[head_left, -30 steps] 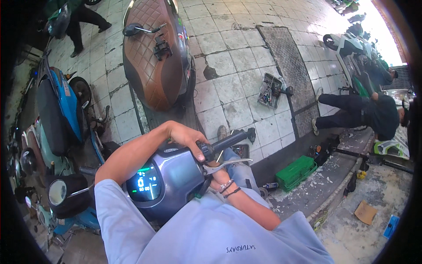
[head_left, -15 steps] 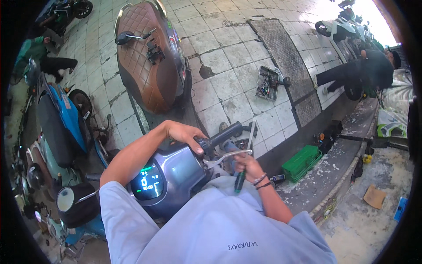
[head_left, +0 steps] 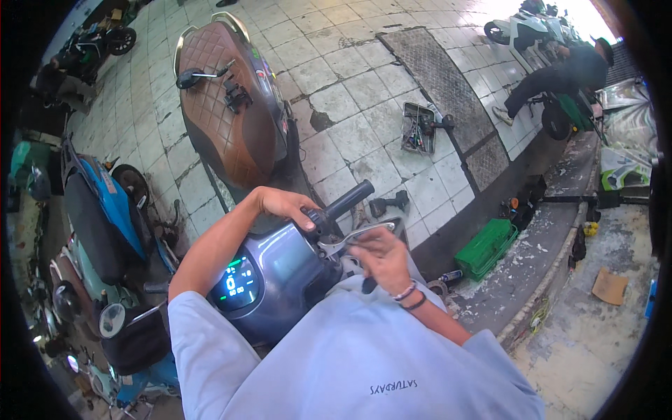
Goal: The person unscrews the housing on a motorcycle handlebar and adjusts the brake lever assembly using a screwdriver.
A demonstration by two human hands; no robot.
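Observation:
A grey-purple scooter front [head_left: 280, 259] with a lit round display [head_left: 235, 285] stands against my body. My left hand [head_left: 288, 204] is closed over the switch housing at the inner end of the black handlebar grip [head_left: 350, 199], thumb on its near side. Just below the silver brake lever [head_left: 367, 232], my right hand [head_left: 383, 260] is closed with its fingers close to the lever's base. From beneath the palm pokes the dark end of a screwdriver handle [head_left: 369, 285]; its shaft is hidden or too blurred to make out.
A cordless drill [head_left: 389, 204] lies on the tiles beyond the grip. Farther off are a tool tray [head_left: 418, 149] and a scooter with a brown quilted seat [head_left: 224, 112]. A green crate [head_left: 486, 248] sits at right; parked scooters [head_left: 105, 203] line the left. A person [head_left: 560, 77] works far right.
My right hand has moved slightly up and left toward the lever's base, and the green screwdriver handle is now mostly covered. My left hand keeps its hold. The view has shifted a little.

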